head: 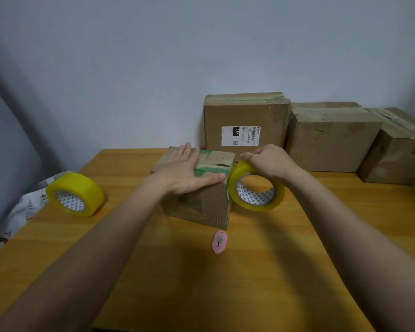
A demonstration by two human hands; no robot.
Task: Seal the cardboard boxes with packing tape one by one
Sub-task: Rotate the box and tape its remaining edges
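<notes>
On the wooden surface [297,236], the left hand [187,173] lies flat on the small box [201,202]. The right hand [268,161], fingers curled, grips the tape roll [256,190]. The tape could go on crooked if the box slides.

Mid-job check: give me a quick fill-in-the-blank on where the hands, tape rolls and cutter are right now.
1. The left hand lies flat on top of the small cardboard ____.
2. The right hand grips a yellow roll of packing tape at the small cardboard box's ____ side.
3. The small pink cutter lies on the wooden ____, in front of the box.
4. The spare yellow tape roll lies to the ____ of the box.

Missing words: box; right; table; left
</notes>
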